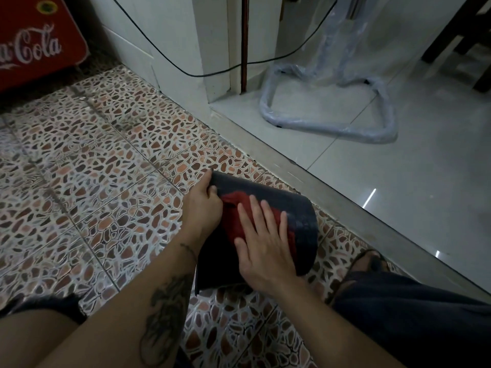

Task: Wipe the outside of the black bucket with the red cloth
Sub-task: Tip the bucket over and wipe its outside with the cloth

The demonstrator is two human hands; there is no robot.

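The black bucket [300, 216] lies on its side on the patterned floor tiles, its base pointing right and its open rim toward the left. My left hand [203, 208] grips the rim at the upper left, fingers curled over the edge. The red cloth [233, 208] is spread on the bucket's upper side wall. My right hand [261, 243] lies flat on the cloth with fingers spread, pressing it against the bucket. Part of the cloth is hidden under that palm.
A raised grey threshold [332, 195] runs diagonally just right of the bucket, with glossy light tiles beyond. A plastic-wrapped tube frame [332, 128] stands there. A red Coca-Cola crate [34, 41] sits at top left. My knees and sandalled foot [369, 261] flank the bucket.
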